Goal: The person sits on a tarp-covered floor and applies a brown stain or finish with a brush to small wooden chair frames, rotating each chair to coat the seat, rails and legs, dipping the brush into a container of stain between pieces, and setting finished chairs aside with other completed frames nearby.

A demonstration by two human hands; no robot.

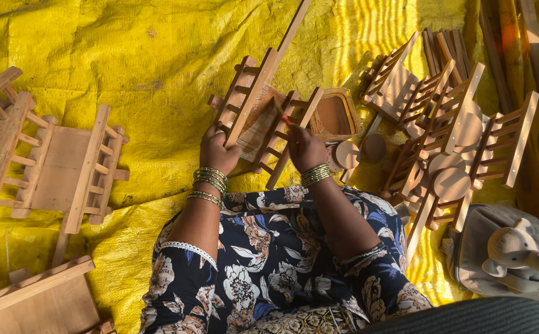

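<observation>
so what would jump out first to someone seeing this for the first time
The crinkled bright yellow plastic sheet covering the floor stands out first. At its centre, the left hand and right hand, both wrists stacked with green and gold bangles, grip a small slatted pale wooden cart. More carts of the same kind lie around: one at left and a jumbled pile with round wooden wheels at right.

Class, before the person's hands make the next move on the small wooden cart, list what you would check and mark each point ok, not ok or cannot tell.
1. Left hand grips a side rail of the wooden cart: ok.
2. Right hand is on the cart's other rail: ok.
3. Whether the right hand holds a tool: cannot tell.
4. Cart rests on the yellow sheet: ok.
5. Loose round wheels lie at the right: ok.
6. Joints firm: cannot tell.
</observation>
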